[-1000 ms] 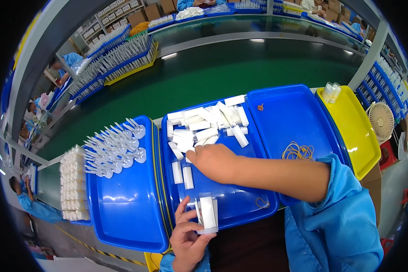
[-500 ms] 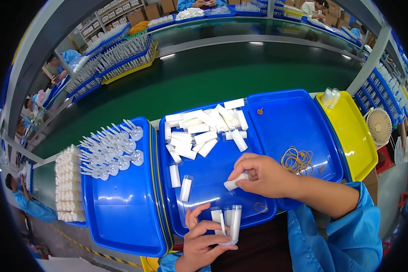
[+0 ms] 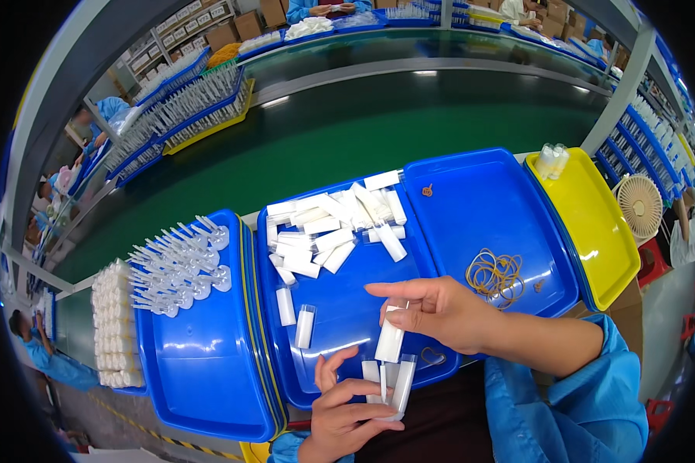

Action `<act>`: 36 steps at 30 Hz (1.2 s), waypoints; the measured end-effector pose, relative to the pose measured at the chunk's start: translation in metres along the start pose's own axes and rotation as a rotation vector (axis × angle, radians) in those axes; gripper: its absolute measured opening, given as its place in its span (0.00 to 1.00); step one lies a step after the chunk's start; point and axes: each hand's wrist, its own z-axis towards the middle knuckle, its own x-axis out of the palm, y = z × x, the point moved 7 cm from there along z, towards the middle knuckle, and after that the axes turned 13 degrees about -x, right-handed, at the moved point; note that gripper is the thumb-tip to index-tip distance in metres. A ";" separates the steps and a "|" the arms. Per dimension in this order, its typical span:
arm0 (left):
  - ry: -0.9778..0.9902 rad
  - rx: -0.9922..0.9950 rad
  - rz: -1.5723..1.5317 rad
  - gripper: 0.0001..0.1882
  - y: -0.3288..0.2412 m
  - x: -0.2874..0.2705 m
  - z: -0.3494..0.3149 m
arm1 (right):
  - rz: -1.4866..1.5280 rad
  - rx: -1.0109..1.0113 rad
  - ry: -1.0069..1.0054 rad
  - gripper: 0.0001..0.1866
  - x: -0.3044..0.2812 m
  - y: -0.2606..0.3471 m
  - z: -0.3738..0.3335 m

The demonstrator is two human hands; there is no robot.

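Note:
My left hand (image 3: 344,417), low in the picture, has its thumb and fingers round a small group of white tubes with clear ends (image 3: 403,384), which stand roughly upright. Just above them, my right hand (image 3: 455,312) pinches a single white tube (image 3: 391,341), its index finger stretched out to the left. This tube's lower end meets or overlaps the tops of the group; contact is unclear. Beneath both hands is a blue tray (image 3: 336,297) with a pile of similar loose tubes (image 3: 324,224) at its far side. Two more lie nearer, one being a clear-ended tube (image 3: 306,326).
A second blue tray (image 3: 471,193) on the right holds rubber bands (image 3: 494,276). Past it is a yellow tray (image 3: 602,239) with bundled tubes (image 3: 552,160), then a fan (image 3: 639,205). Leftward, clear stemmed parts (image 3: 181,270) stand in another blue tray (image 3: 201,359). A green conveyor (image 3: 324,135) runs behind.
My right hand has brought its tube down toward the group in my left hand, turning it from lying sideways to nearly upright. The right index finger has straightened. The view has shifted slightly.

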 end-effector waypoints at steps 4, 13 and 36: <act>0.020 0.004 -0.027 0.13 0.002 0.002 0.003 | -0.084 0.046 -0.028 0.22 -0.005 0.003 -0.004; 0.050 0.100 0.099 0.13 0.000 0.003 0.007 | -0.587 -0.062 0.150 0.20 0.004 0.031 -0.010; 0.647 -0.138 -0.967 0.53 0.008 0.045 -0.025 | -0.571 -0.991 0.289 0.07 0.083 0.057 -0.091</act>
